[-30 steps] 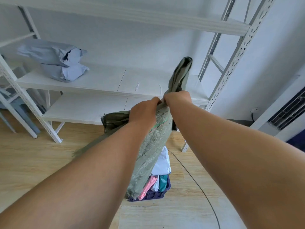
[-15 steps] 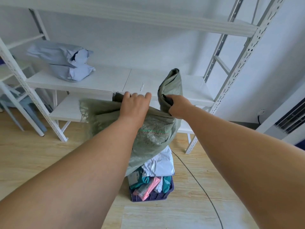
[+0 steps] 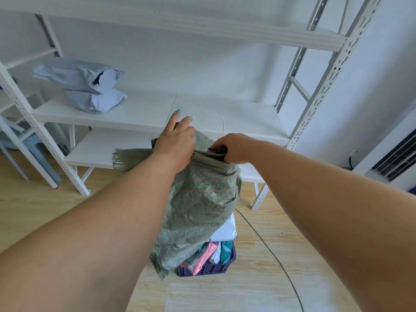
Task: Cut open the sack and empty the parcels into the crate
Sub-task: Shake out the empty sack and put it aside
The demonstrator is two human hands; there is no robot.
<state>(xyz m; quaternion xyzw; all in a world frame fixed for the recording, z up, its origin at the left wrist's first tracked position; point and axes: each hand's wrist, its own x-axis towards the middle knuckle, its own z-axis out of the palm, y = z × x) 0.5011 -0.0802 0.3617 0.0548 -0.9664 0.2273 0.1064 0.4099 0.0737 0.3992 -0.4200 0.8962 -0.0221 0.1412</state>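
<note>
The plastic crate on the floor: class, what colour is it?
Dark purple-blue plastic crate, seen best in the head view.

Sack [image 3: 202, 203]: woven olive-green, with a thin green-and-red stripe across it and a frayed fringe. Crate [image 3: 209, 267]: dark purple, latticed. Parcels [image 3: 213, 253] inside: pink, teal, white. Shelving [image 3: 225, 122]: white. Bags [image 3: 87, 86] on shelf: pale lavender-grey. Floor [image 3: 247, 289]: light wood grain. One fingernail [image 3: 178, 111]: turquoise.
</note>
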